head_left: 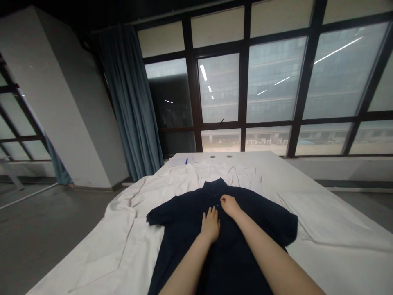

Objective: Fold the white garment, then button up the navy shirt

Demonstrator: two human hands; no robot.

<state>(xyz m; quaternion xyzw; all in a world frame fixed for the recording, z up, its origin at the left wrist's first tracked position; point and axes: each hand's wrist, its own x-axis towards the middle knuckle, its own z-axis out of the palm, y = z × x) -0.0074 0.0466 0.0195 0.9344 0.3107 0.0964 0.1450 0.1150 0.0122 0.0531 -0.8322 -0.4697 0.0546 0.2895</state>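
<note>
A dark navy short-sleeved shirt [184, 229] lies spread out, front up, on a white sheet [123, 229] that covers a long table. My left hand [210, 223] rests flat on the shirt's chest, fingers stretched out. Just to its right, my right hand [229, 205] is curled at the shirt's button placket below the collar, fingertips pinched together on the fabric there. What exactly the fingers grip is too small to make out. Both forearms reach in from the bottom edge.
A paper with a blue pen [186, 161] lies at the table's far left corner, with crumpled white cloth [242, 174] beyond the collar. Large dark-framed windows [276, 82], a blue curtain [132, 106] and a white pillar [61, 98] stand behind. Grey floor lies to the left.
</note>
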